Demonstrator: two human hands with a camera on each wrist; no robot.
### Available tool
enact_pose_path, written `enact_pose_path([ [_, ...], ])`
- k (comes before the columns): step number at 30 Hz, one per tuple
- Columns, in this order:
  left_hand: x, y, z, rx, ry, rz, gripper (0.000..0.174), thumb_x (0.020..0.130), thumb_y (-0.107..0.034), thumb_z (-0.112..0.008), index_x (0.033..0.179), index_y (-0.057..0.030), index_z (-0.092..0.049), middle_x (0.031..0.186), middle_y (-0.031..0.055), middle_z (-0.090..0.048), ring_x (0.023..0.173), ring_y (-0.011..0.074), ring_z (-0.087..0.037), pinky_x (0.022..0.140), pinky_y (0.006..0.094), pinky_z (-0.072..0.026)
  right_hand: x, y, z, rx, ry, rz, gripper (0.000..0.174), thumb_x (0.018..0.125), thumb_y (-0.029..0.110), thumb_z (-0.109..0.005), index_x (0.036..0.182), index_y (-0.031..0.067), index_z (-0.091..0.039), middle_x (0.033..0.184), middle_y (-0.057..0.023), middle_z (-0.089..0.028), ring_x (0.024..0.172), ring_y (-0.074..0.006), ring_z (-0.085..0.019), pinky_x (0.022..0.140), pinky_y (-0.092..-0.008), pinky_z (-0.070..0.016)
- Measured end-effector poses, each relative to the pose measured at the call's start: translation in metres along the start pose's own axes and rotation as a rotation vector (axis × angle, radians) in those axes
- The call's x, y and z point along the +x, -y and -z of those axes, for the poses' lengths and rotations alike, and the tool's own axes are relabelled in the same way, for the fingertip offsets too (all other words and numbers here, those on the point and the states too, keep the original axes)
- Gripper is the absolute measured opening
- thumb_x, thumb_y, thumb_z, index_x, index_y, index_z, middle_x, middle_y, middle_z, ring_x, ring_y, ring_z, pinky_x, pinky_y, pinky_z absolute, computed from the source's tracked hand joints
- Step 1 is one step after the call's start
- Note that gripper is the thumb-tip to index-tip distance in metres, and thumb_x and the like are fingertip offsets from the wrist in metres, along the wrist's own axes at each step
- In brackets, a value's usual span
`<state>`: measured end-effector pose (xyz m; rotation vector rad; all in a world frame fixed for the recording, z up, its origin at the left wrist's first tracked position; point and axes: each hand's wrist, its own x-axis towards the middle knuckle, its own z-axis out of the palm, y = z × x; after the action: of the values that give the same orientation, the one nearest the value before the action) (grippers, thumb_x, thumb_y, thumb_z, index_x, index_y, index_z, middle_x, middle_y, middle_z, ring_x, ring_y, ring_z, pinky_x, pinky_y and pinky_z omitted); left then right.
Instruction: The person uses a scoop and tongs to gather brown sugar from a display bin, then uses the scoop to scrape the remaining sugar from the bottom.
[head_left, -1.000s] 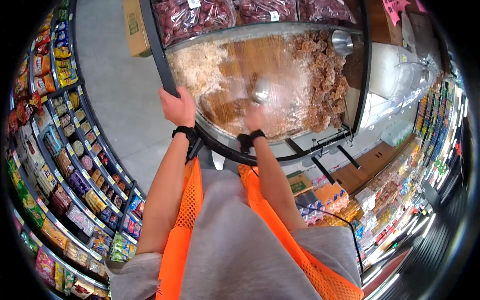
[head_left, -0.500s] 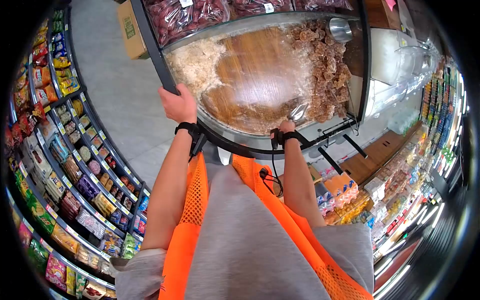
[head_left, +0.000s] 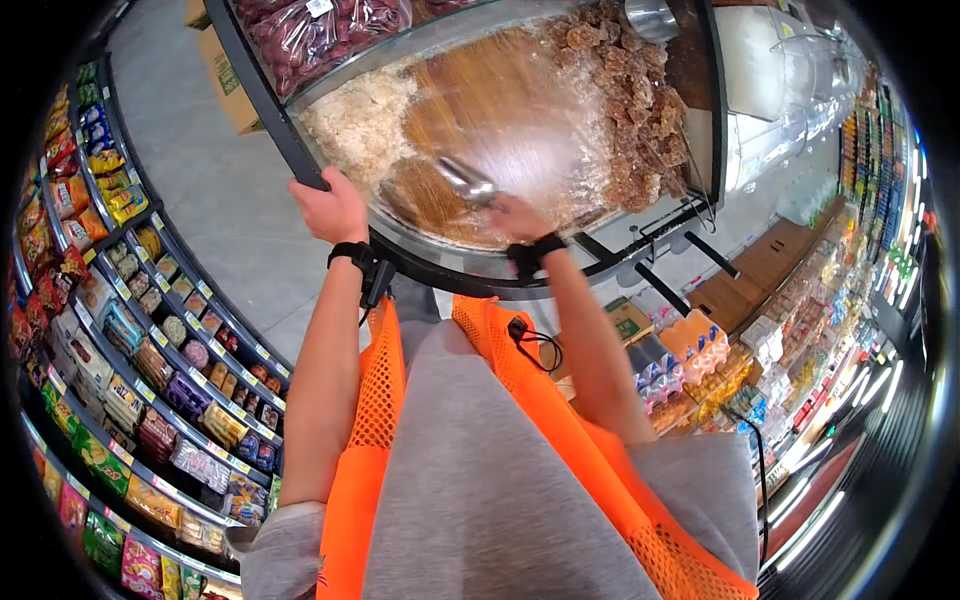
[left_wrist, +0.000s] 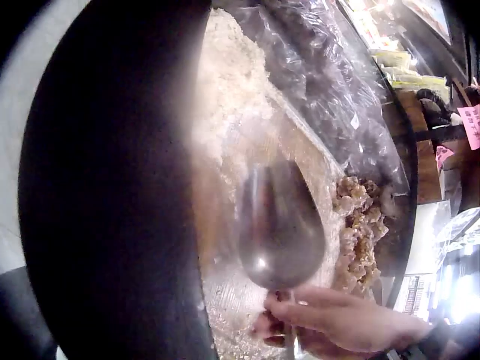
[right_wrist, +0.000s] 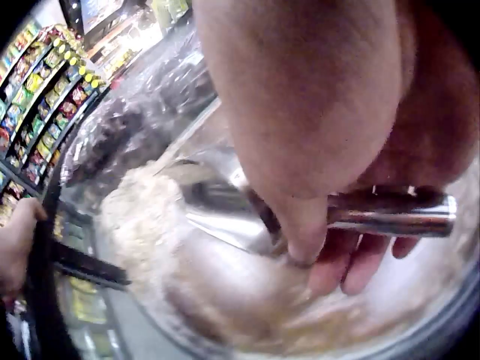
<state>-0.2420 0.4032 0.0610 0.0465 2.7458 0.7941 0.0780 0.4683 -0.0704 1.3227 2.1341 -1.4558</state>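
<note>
In the head view my left hand [head_left: 335, 208] grips the black frame [head_left: 285, 135] at the left corner of a display bin. My right hand [head_left: 520, 218] holds a shiny metal scoop [head_left: 466, 180] by its handle over the bin's wooden bottom [head_left: 490, 90]. The scoop's mouth points left, towards a heap of pale crumbly pieces [head_left: 355, 120]. In the right wrist view thumb and fingers close round the tubular handle [right_wrist: 397, 214]. Brown, rock-sugar-like lumps [head_left: 640, 130] lie along the right side. The left wrist view shows the scoop [left_wrist: 281, 225] from its rounded back.
Another metal scoop [head_left: 650, 18] rests at the bin's back right corner. Bags of dark red fruit [head_left: 330, 35] lie behind a clear divider. The bin's curved black rim [head_left: 460, 288] runs before my body. Snack shelves [head_left: 150, 330] stand left; a cardboard box [head_left: 228, 85] is on the floor.
My right hand swept the scoop rightwards to the front by the brown lumps, then back left, where it now points at the pale heap. The left hand keeps its grip on the frame.
</note>
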Motion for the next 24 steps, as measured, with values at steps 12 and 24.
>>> enact_pose_path([
  [12, -0.001, 0.0, -0.003, 0.036, -0.048, -0.031, 0.039, 0.085, -0.033, -0.06, 0.109, -0.0036, -0.052, 0.092, 0.0208, -0.068, 0.086, 0.0454, -0.064, 0.077, 0.0546, -0.0479, -0.048, -0.018, 0.187, -1.253, 0.506, -0.066, 0.028, 0.09, 0.035, -0.057, 0.111, 0.0232, -0.072, 0.115, -0.0048, -0.069, 0.118, -0.0257, -0.059, 0.099, -0.0479, -0.0424],
  [24, 0.002, 0.001, -0.007, 0.055, -0.082, -0.036, 0.037, 0.083, -0.031, -0.062, 0.106, -0.0036, -0.053, 0.089, 0.0193, -0.067, 0.083, 0.0441, -0.064, 0.075, 0.0537, -0.0481, 0.061, 0.046, 0.113, -1.036, 0.707, 0.102, 0.025, 0.09, 0.028, -0.062, 0.11, 0.0169, -0.073, 0.105, -0.0097, -0.072, 0.098, -0.032, -0.068, 0.085, -0.0482, -0.0487],
])
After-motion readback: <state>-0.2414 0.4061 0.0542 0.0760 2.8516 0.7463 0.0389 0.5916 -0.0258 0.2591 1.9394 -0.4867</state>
